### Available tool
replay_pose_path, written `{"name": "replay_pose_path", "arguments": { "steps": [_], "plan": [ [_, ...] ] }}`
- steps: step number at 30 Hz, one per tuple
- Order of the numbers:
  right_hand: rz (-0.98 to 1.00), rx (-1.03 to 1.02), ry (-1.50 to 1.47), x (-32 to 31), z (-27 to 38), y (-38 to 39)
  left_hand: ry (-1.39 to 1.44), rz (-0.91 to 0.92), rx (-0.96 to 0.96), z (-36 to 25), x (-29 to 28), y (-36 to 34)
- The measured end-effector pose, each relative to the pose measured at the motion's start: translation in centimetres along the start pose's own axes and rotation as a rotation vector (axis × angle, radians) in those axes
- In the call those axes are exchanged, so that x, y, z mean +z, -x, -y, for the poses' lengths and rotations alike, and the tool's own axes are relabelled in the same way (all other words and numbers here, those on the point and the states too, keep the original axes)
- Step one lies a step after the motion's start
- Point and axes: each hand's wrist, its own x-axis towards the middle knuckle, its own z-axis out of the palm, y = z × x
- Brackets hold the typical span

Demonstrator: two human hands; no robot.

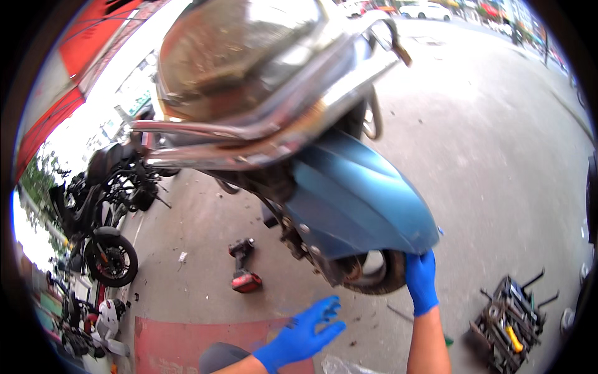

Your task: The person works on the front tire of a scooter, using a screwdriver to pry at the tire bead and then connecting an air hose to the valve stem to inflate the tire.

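Note:
A blue front fender [364, 196] of a scooter arches over the front wheel [391, 277]. My right hand [422, 283], in a blue glove, grips the fender's lower tip beside the tyre; its fingertips are partly hidden there. Lower and to the left, my left hand [302, 333], gloved alike, is held in the air below the wheel with its fingers apart and nothing in it. Above the fender, the scooter's chrome guard bars [268, 146] and large clear-covered front [230, 62] are blurred.
A cordless power tool [243, 268] with a red-and-black battery lies on the pavement. At the lower right is a heap of tools [507, 324], one yellow-handled. A red mat [180, 343] lies in front of me, near clear plastic [342, 366]. Parked motorcycles [106, 249] stand left.

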Motion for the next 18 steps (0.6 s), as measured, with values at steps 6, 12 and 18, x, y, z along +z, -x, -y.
{"name": "replay_pose_path", "arguments": {
  "steps": [6,12,18],
  "plan": [
    [-0.051,-0.024,-0.027,2.5,-2.2,1.0,-0.025,-0.041,-0.041,0.9,-0.3,2.4],
    [0.077,-0.100,0.014,1.3,0.5,0.7,0.054,0.005,-0.056,-3.6,-2.1,0.5],
    [0.037,-0.011,0.028,4.7,-0.5,-1.5,0.356,-0.317,-0.010,-3.4,-9.1,1.4]
  ]
}}
